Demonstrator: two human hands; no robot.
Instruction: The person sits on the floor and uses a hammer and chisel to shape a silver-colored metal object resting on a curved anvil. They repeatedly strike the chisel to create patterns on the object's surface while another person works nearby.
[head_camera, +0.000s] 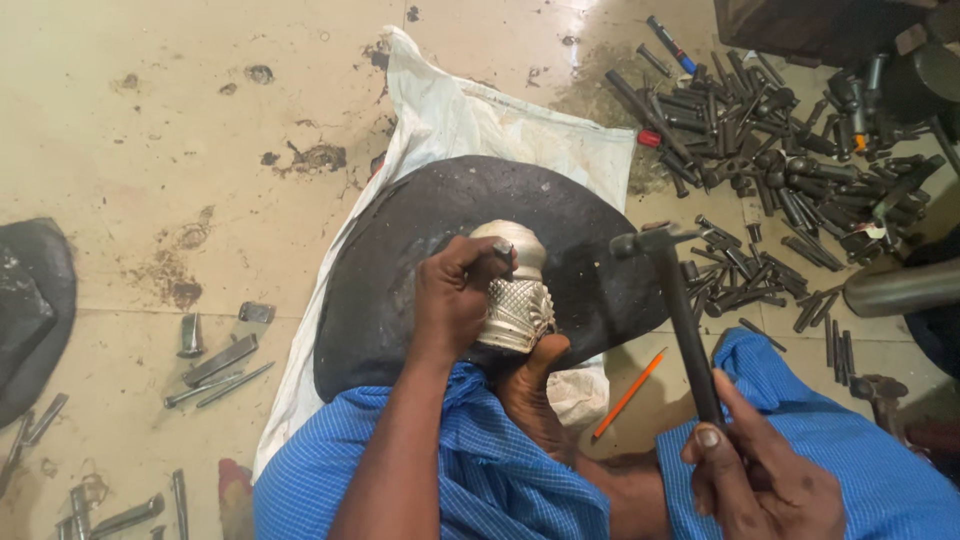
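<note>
1. At the far left, loose steel punches (215, 362) are lying on the tiled floor (150, 150), well apart from the work.
2. A white cloth sack (470, 115) is spreading under a dark domed pitch block (400, 260) in the middle of the floor.
3. The left hand (455, 295) is closing its grip around a small chasing punch (503, 252), pinching it and pressing its tip against the silver vessel (518, 290).
4. The silver vessel is resting on the pitch block, braced by a bare foot (530, 385) just below it. Its lower band is already showing a finished diamond lattice and leaf border, while the rounded upper part is looking smooth, so I judge that patterning is only partly done.
5. An orange pencil (628, 396) is lying beside the block.
6. The right hand (760, 480) is wrapping its grip tight on a hammer (672, 290), whose head is hanging near the punch, not touching it.
7. A heap of spare punches (770, 130) is lying at the upper right.
</note>
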